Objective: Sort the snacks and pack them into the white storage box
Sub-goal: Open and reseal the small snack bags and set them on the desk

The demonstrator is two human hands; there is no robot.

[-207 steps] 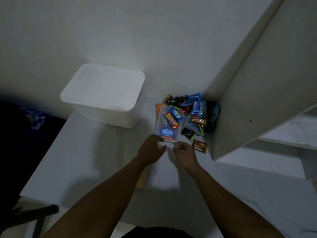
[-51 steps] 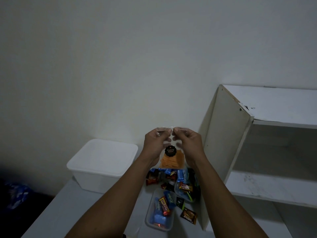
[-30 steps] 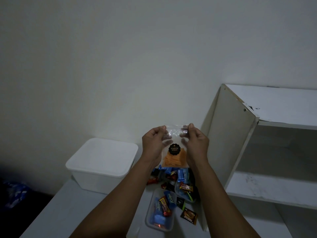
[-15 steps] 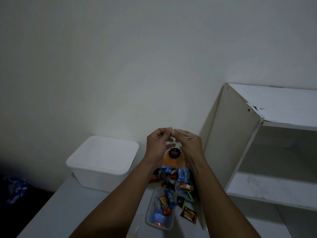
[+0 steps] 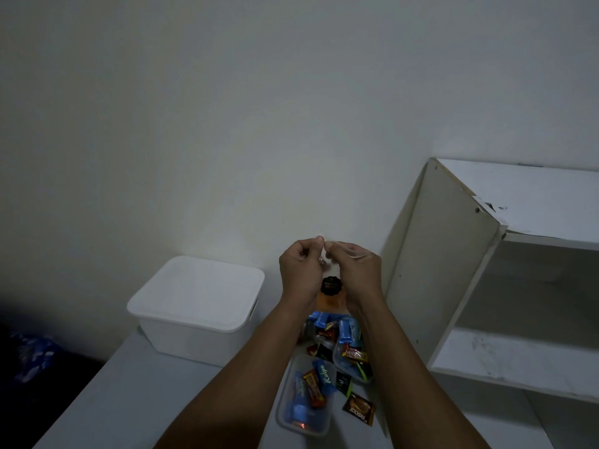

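Observation:
My left hand (image 5: 299, 270) and my right hand (image 5: 355, 270) hold a small clear bag of orange snacks (image 5: 330, 293) up in the air, each pinching its top edge close together. The bag bears a round black label and hangs between my wrists. The white storage box (image 5: 197, 306) stands on the table to the left, its lid on. Below my hands lies a pile of wrapped snacks (image 5: 337, 335) and a clear bag of snacks (image 5: 306, 396).
A white open shelf unit (image 5: 486, 286) stands right of the pile, against the wall. A brown snack packet (image 5: 359, 411) lies by itself near the clear bag. The grey table (image 5: 129, 400) ends in a dark area at the left, where a blue-patterned object (image 5: 32, 354) lies.
Earlier my hands were on the clear bag on the table. Since then they lifted the orange snack bag; in the last second they moved from the bag's sides to pinch its top edge.

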